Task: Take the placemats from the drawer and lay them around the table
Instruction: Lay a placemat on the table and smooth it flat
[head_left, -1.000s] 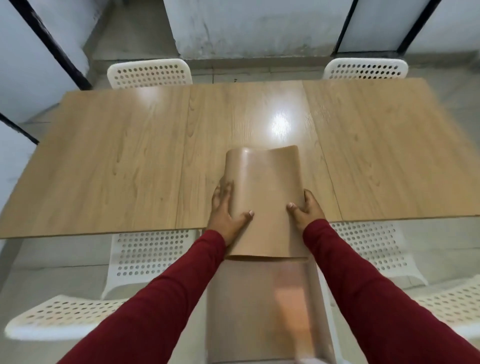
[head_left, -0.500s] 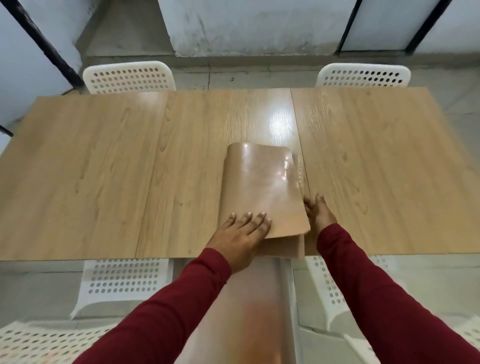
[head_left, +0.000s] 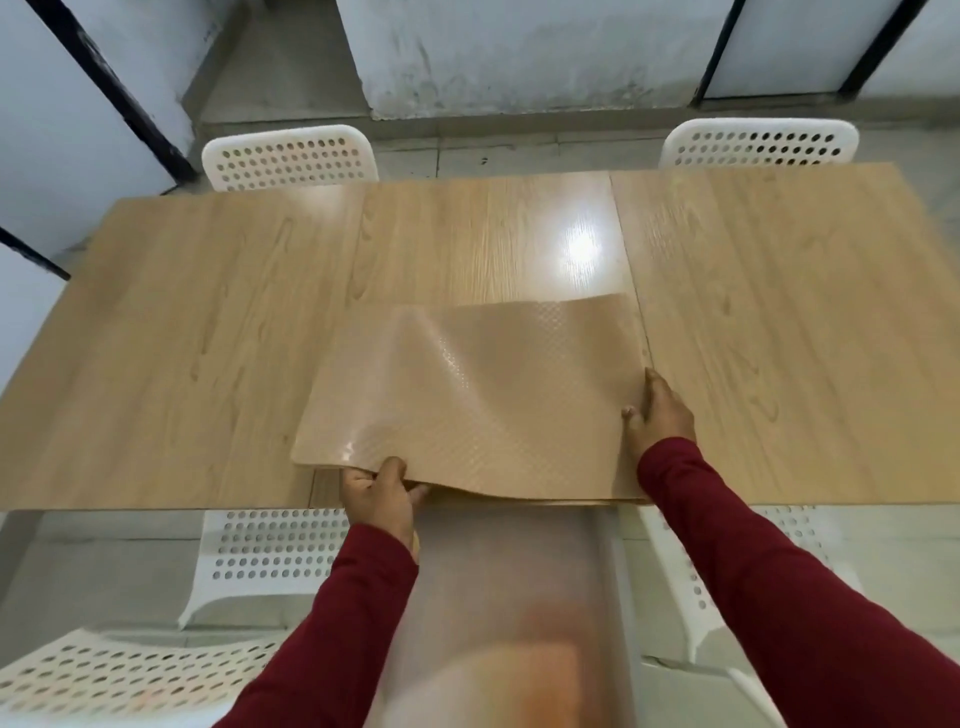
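A stack of tan textured placemats (head_left: 483, 400) lies at the near middle edge of the wooden table (head_left: 171, 353). The top placemat is lifted and bowed, its left part raised off the ones beneath. My left hand (head_left: 382, 491) pinches its near edge, thumb on top. My right hand (head_left: 657, 413) rests flat against the stack's right edge, fingers together, thumb on the mat. Thin edges of lower mats (head_left: 571, 501) show along the table's front edge.
White perforated chairs stand at the far side (head_left: 288, 156) (head_left: 761, 143) and under the near edge (head_left: 270, 551) (head_left: 691, 577). A blurred brownish surface (head_left: 509, 623) fills the space between my arms. Bare tabletop stretches left and right of the stack.
The curled placemat stack has been spread out wide on the table. My left hand went from pressing on top to pinching the top mat's near edge and lifting it.
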